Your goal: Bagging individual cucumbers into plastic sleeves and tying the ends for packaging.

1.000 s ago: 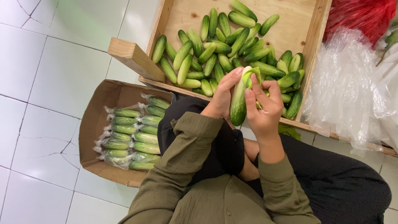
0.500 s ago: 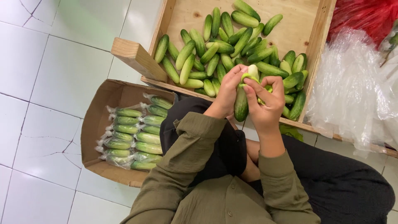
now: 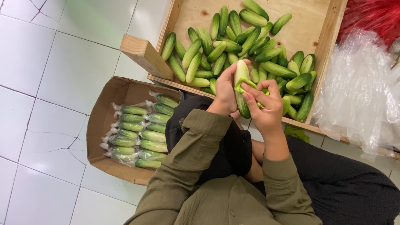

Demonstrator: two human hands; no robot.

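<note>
**Cucumber held upright over the crate, both hands on it**

I see the cucumber (image 3: 241, 89) standing almost on end above the near edge of the wooden crate (image 3: 329, 50), with its pale tip up. My left hand (image 3: 227, 89) wraps its left side, grip closed around the body. My right hand (image 3: 266, 106) pinches its middle from the right, fingers (image 3: 250, 98) pressed on a strip of thin green material, which may be a band or film; I cannot tell which. So the cucumber sits between the two grips, touching both.

The risk as I judge it: the skin looks smooth, and the hold is narrow at mid-length, so a loosened left grip could let the cucumber tip and drop among the loose cucumbers (image 3: 216, 50) in the crate. A hard pull on the green strip could tear it.

Left of the crate, the cardboard box (image 3: 100, 121) on the floor holds wrapped cucumbers (image 3: 137, 133) in rows. Right of the crate lies clear plastic sheeting (image 3: 358, 91).
</note>
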